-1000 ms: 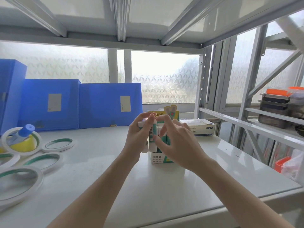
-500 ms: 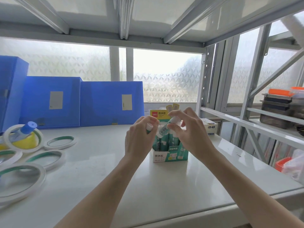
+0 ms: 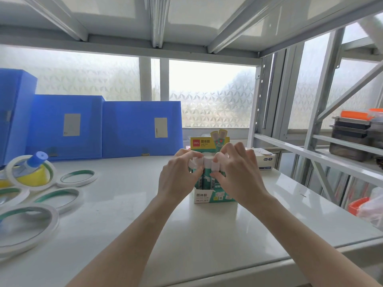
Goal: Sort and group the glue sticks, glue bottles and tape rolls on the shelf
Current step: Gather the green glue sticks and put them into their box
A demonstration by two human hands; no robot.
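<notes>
Far left of the shelf (image 3: 128, 214): tape rolls (image 3: 27, 226) lie flat in a loose cluster, thin white rings with green inner edges, some overlapping. One yellow tape roll (image 3: 34, 178) lies among them with a glue bottle (image 3: 31, 164) lying tilted across it, blue cap up, clear body. Behind them, blue file boxes (image 3: 141, 129) stand upright along the back, translucent ribbed plastic, with pale labels.

Centre: left hand (image 3: 177, 179) has fingers curled over the white caps of the glue sticks (image 3: 207, 172), pinching one at the left of the row. The glue sticks stand upright, packed close in an open cardboard display box (image 3: 204, 197), white and teal print, yellow header card behind. Right hand (image 3: 238, 175) pinches a stick cap at the right side of the row, thumb low on the barrel, fingers arched on top. Probably both hands are seating sticks down into the box, though the palms hide how many slots are free.

Doing it well: keep each stick vertical, press straight down on the cap, not sideways, since the smooth round barrels slide and tip neighbours easily. The light card box could skid on the glossy shelf, so one hand ought to steady it while the other presses.

Right: a small white carton (image 3: 264, 160) sits just behind the right hand. Further right, on the neighbouring rack, dark lidded containers (image 3: 350, 137) are stacked.
</notes>
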